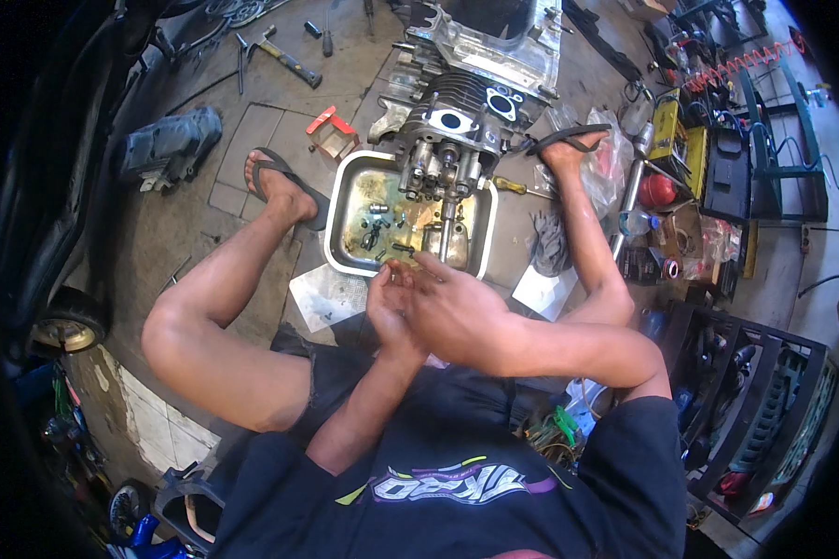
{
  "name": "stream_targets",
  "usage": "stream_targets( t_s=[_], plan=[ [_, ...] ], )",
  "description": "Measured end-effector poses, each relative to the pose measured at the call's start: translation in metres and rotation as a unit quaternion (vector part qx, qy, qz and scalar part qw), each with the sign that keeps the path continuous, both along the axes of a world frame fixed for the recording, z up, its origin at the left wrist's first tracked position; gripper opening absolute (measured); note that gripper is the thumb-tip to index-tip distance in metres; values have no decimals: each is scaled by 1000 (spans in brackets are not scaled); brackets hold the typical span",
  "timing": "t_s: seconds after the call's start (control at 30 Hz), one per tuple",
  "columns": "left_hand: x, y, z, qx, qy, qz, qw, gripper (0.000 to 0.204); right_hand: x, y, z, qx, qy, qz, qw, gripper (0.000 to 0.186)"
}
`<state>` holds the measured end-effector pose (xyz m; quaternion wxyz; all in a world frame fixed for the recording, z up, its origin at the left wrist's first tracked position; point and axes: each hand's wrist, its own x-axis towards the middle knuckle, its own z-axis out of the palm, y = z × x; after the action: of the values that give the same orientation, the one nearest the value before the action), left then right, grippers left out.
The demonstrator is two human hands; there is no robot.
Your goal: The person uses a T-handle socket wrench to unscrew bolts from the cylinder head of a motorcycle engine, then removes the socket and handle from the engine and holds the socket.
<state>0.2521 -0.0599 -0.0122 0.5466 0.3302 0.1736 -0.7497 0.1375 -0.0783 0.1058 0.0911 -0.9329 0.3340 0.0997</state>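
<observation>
My left hand (389, 306) and my right hand (461, 315) meet just above the near rim of a white-edged metal tray (334, 224). The fingers of both are bent in close together, the right hand partly covering the left. Whatever lies between the fingertips is too small or hidden to make out. Oily liquid and several small dark bolts and metal parts (373, 239) lie in the tray. Over its far side juts a finned engine (452, 121) with its valve parts (446, 172) exposed. A shiny metal rod (447, 224) reaches down from there into the tray.
A red-topped box (331, 130), a yellow-handled screwdriver (508, 185) and grey gloves (550, 244) surround the tray. Farther left lie a hammer (292, 63) and a grey engine cover (172, 144). Toolboxes (680, 140) and a dark rack (755, 401) stand at right.
</observation>
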Motion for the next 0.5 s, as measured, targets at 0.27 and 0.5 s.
stream_targets(
  t_s=[0.27, 0.5],
  plan=[
    [1, -21, -5, -159, 48, 51, 985, 19, 12, -22, 0, 148, 13, 11, 989, 18],
    [8, -39, 22, -382, -44, 69, 920, 20, -5, 1, -35, 71, -294, -138, 943, 18]
  ],
)
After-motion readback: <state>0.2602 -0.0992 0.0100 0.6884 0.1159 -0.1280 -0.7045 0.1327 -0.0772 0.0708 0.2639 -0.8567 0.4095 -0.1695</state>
